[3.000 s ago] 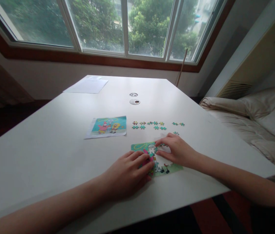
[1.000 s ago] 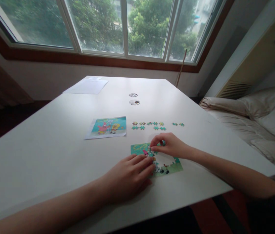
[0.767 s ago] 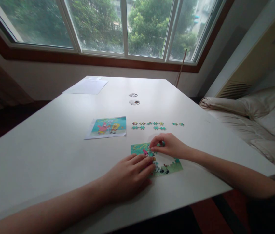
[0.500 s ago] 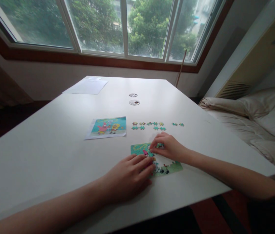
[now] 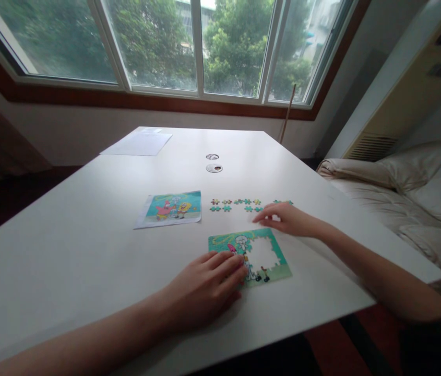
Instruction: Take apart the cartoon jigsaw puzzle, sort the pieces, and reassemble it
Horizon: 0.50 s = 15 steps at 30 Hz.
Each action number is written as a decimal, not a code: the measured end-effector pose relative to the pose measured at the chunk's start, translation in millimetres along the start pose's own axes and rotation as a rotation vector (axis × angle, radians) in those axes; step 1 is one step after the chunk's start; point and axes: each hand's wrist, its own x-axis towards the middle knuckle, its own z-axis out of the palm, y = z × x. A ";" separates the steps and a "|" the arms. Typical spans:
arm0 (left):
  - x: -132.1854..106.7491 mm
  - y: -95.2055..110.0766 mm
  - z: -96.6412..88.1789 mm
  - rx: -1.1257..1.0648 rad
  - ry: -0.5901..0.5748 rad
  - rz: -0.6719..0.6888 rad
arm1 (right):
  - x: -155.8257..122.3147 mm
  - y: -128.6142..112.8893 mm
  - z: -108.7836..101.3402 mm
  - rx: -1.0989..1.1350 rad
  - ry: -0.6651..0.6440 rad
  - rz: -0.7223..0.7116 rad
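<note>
A partly built cartoon jigsaw puzzle [image 5: 261, 245] lies near the front edge of the white table [image 5: 87, 219], with a white gap in its middle. My left hand [image 5: 204, 287] lies flat on the puzzle's left lower corner, fingers stretched out. My right hand [image 5: 288, 219] hovers beyond the puzzle's far edge, fingers extended toward the rows of loose puzzle pieces [image 5: 236, 204]. I see nothing in it. A printed reference picture [image 5: 171, 208] of the same cartoon lies to the left of the loose pieces.
A sheet of white paper [image 5: 138, 143] lies at the table's far left. Two round cable holes [image 5: 213, 163] sit in the tabletop's middle. A beige cushioned seat [image 5: 408, 193] stands to the right of the table. A thin stick [image 5: 286, 115] leans below the window.
My right hand has lifted off the puzzle's top and moved away toward the loose pieces. The piece it pressed in now sits in the puzzle. My left hand has stayed put.
</note>
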 end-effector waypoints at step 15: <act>-2.8 -1.2 1.9 -0.083 -0.011 -0.020 | -16.4 87.1 -42.1 -0.214 0.002 0.406</act>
